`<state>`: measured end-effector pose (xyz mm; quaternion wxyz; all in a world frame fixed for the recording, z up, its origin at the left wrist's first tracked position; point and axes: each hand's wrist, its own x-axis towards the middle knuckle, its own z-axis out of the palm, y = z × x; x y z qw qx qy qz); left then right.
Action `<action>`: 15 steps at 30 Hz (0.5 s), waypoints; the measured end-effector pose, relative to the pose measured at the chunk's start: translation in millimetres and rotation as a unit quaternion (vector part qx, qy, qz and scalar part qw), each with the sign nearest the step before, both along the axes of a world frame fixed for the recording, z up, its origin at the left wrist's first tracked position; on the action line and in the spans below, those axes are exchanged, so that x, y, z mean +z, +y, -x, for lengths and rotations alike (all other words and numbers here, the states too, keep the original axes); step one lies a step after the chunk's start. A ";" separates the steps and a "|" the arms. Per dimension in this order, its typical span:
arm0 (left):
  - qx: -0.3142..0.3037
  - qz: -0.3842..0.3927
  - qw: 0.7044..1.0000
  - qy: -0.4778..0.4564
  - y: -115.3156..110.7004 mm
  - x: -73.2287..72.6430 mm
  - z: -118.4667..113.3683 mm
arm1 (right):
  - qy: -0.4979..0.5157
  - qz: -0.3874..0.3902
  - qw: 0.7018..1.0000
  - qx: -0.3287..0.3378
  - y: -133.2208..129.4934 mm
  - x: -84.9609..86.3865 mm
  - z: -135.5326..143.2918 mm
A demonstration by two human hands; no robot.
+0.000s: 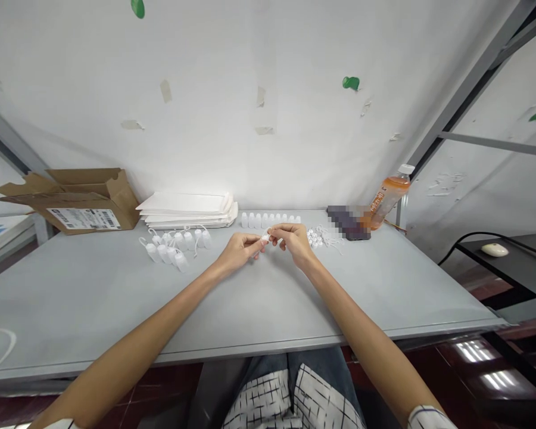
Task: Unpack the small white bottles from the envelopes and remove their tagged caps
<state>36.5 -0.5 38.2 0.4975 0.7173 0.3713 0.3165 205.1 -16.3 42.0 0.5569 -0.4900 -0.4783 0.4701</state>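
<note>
My left hand [243, 247] and my right hand [292, 238] meet above the middle of the table. A small white plastic piece [265, 237], perhaps a cap, is pinched in the left fingertips. The right fingers are closed at the same piece and hide part of it. Just behind the hands stands a row of small white plastic bottles [258, 220]. To the left is a group of similar bottles with string loops [164, 252], some tilted. Beside my right hand lie small white caps [313, 236] and a heap of thin white strings [333, 236].
An open cardboard box [84, 202] and a stack of white envelopes or sheets [185, 210] stand at the back left. At the back right are a dark, partly pixelated object [361, 235] and an orange drink bottle [388, 196]. The grey table [268, 310] ends at the front edge.
</note>
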 end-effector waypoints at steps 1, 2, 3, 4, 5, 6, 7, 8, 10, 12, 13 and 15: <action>0.001 -0.008 1.000 0.001 0.2 -0.4 -0.3 | -0.001 0.000 1.000 -0.002 -0.7 1.3 -0.4; 0.002 -0.013 1.000 0.003 0.6 -1.2 -0.5 | -0.003 0.000 1.000 -0.004 -1.2 2.1 -0.6; 0.002 -0.015 1.000 0.004 1.1 -2.1 -0.6 | -0.005 0.000 1.000 -0.005 -1.6 2.6 -0.6; 0.002 -0.017 1.000 0.005 1.7 -3.1 -0.6 | -0.007 0.000 1.000 -0.006 -1.7 2.7 -0.5; 0.001 -0.018 1.000 0.005 2.3 -3.8 -0.4 | -0.010 -0.001 1.000 -0.007 -1.6 2.5 -0.2; 0.000 -0.020 1.000 0.005 2.7 -4.2 -0.1 | -0.013 -0.003 1.000 -0.008 -1.3 2.0 -0.1; 0.000 -0.022 1.000 0.006 2.9 -4.2 0.5 | -0.016 -0.005 1.000 -0.007 -0.8 1.4 -0.3; 0.000 -0.025 1.000 0.007 2.9 -3.6 1.4 | -0.020 -0.007 1.000 -0.006 -0.1 0.8 -1.0; -0.002 -0.034 0.999 0.014 2.5 -1.2 4.1 | -0.020 -0.013 1.000 -0.017 1.2 -0.2 -3.9; -0.008 -0.048 0.999 0.020 2.4 1.3 7.8 | -0.018 -0.022 0.999 -0.035 2.1 -0.9 -8.6; -0.011 -0.058 0.998 0.023 2.8 2.0 9.8 | -0.021 -0.026 0.999 -0.034 2.3 -1.2 -10.9; -0.005 -0.076 0.997 0.027 4.8 1.2 13.3 | -0.040 -0.025 0.999 -0.001 2.0 -2.1 -14.2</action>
